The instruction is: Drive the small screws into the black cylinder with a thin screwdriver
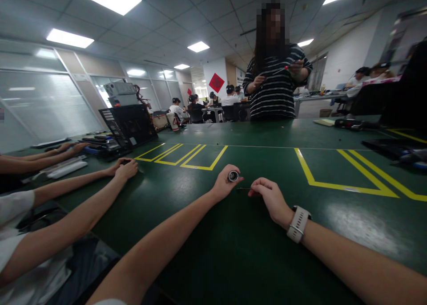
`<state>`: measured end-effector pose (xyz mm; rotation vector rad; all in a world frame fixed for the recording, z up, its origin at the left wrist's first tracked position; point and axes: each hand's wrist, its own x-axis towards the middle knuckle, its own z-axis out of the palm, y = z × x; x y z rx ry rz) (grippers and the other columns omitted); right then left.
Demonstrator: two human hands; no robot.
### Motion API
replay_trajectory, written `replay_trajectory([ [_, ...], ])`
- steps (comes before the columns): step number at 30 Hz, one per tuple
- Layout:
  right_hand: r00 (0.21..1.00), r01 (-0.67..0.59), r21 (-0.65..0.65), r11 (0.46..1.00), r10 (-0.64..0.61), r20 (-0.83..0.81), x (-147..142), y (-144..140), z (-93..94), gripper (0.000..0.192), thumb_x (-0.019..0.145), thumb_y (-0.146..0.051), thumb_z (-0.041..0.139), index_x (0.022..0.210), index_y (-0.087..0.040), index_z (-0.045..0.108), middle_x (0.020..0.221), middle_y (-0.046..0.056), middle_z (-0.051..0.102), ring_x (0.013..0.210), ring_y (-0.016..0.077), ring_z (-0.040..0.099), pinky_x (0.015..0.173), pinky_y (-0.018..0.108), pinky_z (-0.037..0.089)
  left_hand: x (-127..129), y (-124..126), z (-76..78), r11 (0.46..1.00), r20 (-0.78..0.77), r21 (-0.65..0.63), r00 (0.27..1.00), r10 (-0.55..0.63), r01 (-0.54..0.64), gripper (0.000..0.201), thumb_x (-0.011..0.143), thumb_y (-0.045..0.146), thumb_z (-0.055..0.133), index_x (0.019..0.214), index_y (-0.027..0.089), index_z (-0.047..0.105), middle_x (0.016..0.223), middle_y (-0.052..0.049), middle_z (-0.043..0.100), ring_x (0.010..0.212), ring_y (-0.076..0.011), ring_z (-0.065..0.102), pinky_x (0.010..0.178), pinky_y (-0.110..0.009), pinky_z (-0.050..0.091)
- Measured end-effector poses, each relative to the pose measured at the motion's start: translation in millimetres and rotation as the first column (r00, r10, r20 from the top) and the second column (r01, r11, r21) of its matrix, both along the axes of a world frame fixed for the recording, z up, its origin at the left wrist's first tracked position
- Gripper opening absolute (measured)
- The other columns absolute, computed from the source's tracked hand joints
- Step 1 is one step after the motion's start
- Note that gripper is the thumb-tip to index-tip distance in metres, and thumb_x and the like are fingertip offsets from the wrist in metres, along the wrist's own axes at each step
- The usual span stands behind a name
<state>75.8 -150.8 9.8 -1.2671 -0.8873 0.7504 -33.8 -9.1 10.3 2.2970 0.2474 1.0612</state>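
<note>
My left hand (224,184) rests on the green table (233,251) and holds a small round silver-and-black part (233,176) between its fingers. My right hand (271,197), with a pale watch (298,224) on its wrist, lies just to the right with its fingers curled around the end of a thin dark tool (243,189). The tool's tip points left toward my left hand. Both hands sit close together near the table's middle.
A co-worker's arms (110,173) reach over the table at the left. Beyond them stands an open black computer case (128,127). A person in a striped top (275,89) stands across the table holding a screwdriver. Yellow tape outlines (187,156) mark the surface.
</note>
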Motion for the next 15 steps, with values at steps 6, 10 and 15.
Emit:
replay_trajectory([
  [6,1.000,-0.005,-0.004,1.000,0.005,0.030,1.5,0.5,-2.1,0.010,0.071,-0.023,0.053,0.063,-0.020,0.058,0.058,0.000,0.059,0.065,0.0189,0.056,0.069,0.034,0.038,-0.1,1.0,-2.9,0.997,0.041,-0.017,0.996,-0.079,0.079,0.018,0.075,0.026,0.062,0.086,0.016,0.052,0.091,-0.006,0.055,0.093,-0.0184,0.053,0.086,-0.033,0.042],
  [10,0.999,0.006,-0.001,1.000,-0.006,0.039,0.4,0.8,-1.1,0.010,0.069,-0.023,0.053,0.061,-0.019,0.057,0.056,-0.001,0.058,0.064,0.0186,0.055,0.067,0.033,0.038,0.7,1.5,-4.8,0.992,0.090,0.005,0.988,-0.125,0.125,0.021,0.075,0.026,0.063,0.089,0.017,0.050,0.093,-0.006,0.055,0.096,-0.0192,0.054,0.088,-0.036,0.042],
  [15,0.999,0.009,0.000,1.000,-0.009,0.041,-1.1,0.8,0.7,0.011,0.068,-0.024,0.053,0.058,-0.020,0.055,0.055,-0.001,0.057,0.063,0.0185,0.054,0.067,0.033,0.038,0.6,1.3,-5.1,0.987,0.080,0.031,0.984,-0.157,0.155,0.023,0.075,0.026,0.063,0.091,0.018,0.050,0.095,-0.006,0.055,0.099,-0.0199,0.053,0.090,-0.037,0.042],
])
